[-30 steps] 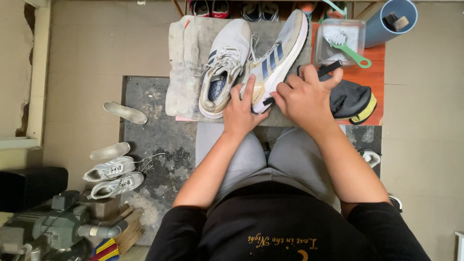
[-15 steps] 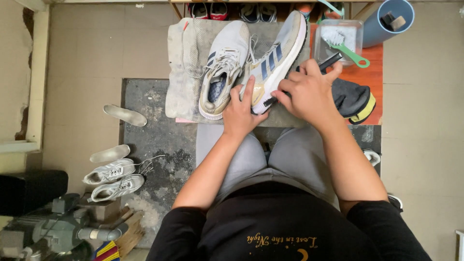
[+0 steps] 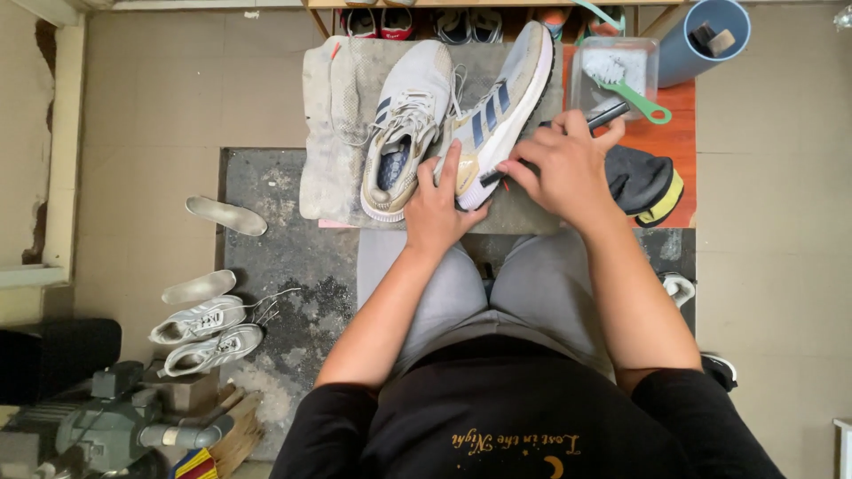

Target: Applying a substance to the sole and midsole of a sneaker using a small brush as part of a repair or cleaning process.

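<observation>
Two pale sneakers lie on a grey cloth-covered stand (image 3: 333, 168) in front of my knees. The one with dark blue stripes (image 3: 501, 102) lies tilted on its side. My left hand (image 3: 441, 204) presses on its heel end. My right hand (image 3: 559, 164) grips a thin dark tool (image 3: 606, 113) and holds it against that shoe's sole edge near the heel. The other sneaker (image 3: 404, 133) rests upright beside it, laces loose, untouched.
A clear tub (image 3: 581, 75) with a green-handled brush (image 3: 626, 84) stands at the back right beside a blue cup (image 3: 701, 44). A black and yellow pouch (image 3: 648, 182) lies right of my hand. White sneakers (image 3: 204, 333) and loose insoles (image 3: 226, 215) lie on the floor left.
My right hand has slid a little down and left along the striped shoe's sole with the dark tool. My left hand stays on the heel.
</observation>
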